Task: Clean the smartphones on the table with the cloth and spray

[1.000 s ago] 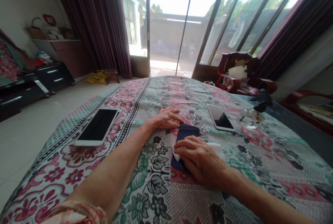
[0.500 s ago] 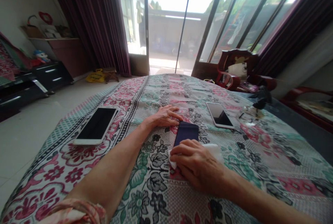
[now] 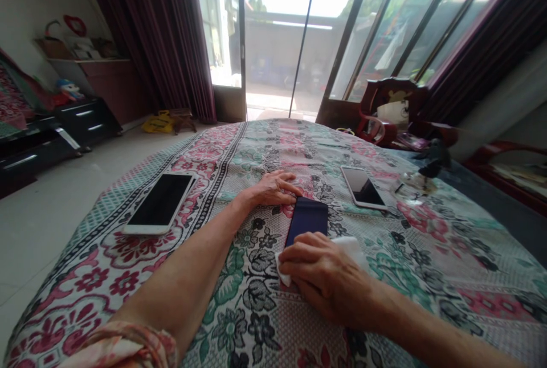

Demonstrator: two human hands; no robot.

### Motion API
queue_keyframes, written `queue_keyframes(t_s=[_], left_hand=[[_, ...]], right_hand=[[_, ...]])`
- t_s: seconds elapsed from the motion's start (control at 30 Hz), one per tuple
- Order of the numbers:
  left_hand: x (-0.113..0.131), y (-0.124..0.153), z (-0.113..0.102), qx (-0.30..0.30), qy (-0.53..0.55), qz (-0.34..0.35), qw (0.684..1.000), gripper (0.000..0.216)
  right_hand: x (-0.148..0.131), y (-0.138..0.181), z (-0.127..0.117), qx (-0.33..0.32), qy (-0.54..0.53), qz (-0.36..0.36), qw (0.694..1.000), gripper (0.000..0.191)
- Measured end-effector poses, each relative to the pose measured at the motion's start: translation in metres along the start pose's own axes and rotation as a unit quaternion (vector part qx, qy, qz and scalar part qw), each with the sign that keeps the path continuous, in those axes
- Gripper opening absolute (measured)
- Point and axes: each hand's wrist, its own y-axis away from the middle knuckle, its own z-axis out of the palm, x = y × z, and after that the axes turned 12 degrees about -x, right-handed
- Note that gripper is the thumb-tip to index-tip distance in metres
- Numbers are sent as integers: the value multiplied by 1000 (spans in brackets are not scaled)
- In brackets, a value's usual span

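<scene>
The right hand [image 3: 327,279] has its fingers bent and pressed together over a crumpled white cloth or tissue [image 3: 350,247], holding it down at the near end of a flat, dark-blue rectangular phone [image 3: 306,220]. The cloth shows at the fingertips and again beyond the knuckles; the hand hides the phone's near corners. The left hand [image 3: 273,188] lies palm down with its fingers loosely spread, one fingertip at the phone's far left corner.

The dark-blue phone lies about midway between the left and right edges of a table [image 3: 228,331] covered by a pink, green and black floral cloth, its long sides running toward the far edge. Toward the table's left edge lies a large white-framed phone with a black screen [image 3: 160,205]; on the right side, a slimmer white-framed phone with a reflecting screen [image 3: 364,187]. Farther out, near the right edge, stands a clear glassy ornament [image 3: 414,188] with a dark bird-like shape [image 3: 433,160].

Past the far edge are tall glass doors [image 3: 282,54], with a carved red-brown wooden chair [image 3: 387,92] to the right.
</scene>
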Motion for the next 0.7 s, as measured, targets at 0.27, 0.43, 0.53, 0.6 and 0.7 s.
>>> queue_keyframes(t_s=[0.27,0.43,0.53,0.6,0.7], left_hand=[[-2,-2,1,-1,-1,4,1000,29],[-5,-3,2,1,-6,10,1000,29],[-6,-4,3,0,-1,8,1000,30],[-7,-4,4,-1,3,6,1000,30],[-7,-4,5,-4,4,6,1000,31]], right_hand=[[27,1,-2,40,6,31,999,26],[6,-1,0,-6,-6,0,1000,24],[9,-3,0,0,-6,-12,1000,25],[17,-5,-3,2,2,-21,1000,26],[27,-5,-8,-14,19,-40,999,26]])
